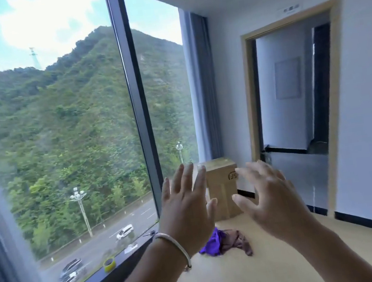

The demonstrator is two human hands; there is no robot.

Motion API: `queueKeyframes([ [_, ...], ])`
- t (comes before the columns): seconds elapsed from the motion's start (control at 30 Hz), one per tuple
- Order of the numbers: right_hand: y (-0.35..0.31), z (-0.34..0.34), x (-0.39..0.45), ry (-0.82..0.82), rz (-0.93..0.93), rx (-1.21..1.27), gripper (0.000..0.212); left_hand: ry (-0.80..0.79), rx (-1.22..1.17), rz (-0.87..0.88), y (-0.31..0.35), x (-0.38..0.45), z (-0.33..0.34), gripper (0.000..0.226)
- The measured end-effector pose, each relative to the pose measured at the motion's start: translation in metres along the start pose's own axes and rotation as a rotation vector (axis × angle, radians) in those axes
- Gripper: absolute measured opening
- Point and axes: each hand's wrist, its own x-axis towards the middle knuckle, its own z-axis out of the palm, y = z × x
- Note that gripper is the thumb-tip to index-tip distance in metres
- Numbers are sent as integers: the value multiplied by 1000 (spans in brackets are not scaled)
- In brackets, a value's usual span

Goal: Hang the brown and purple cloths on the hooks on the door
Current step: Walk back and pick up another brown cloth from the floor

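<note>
Light wood floor: purple cloth and brown cloth are heaped touching; cardboard box is stood beyond.

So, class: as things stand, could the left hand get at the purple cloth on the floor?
Probably yes. The left hand is open and empty, and nothing lies between it and the purple cloth, though the cloth lies well below, so the person must bend.

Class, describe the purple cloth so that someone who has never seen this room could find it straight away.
Start at the tall window and drop to the wooden floor below its sill. In front of the cardboard box lies a crumpled heap: the purple cloth is its window-side half, touching the brown cloth.
</note>
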Motion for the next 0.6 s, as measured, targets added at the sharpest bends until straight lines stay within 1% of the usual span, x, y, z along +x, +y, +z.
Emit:
queueKeyframes([
  [0.1, 57, -22, 0, 13, 79, -85, 57, -1, -74, 87, 47, 31, 34, 68],
  [0.27, 131, -61, -7, 49, 173, -191, 58, -8, -152, 214, 118, 74, 75, 66],
  [0.6, 235, -121, -33, 93, 366, -366, 56, -54, -306, 400, 238, 127, 125, 66],
])
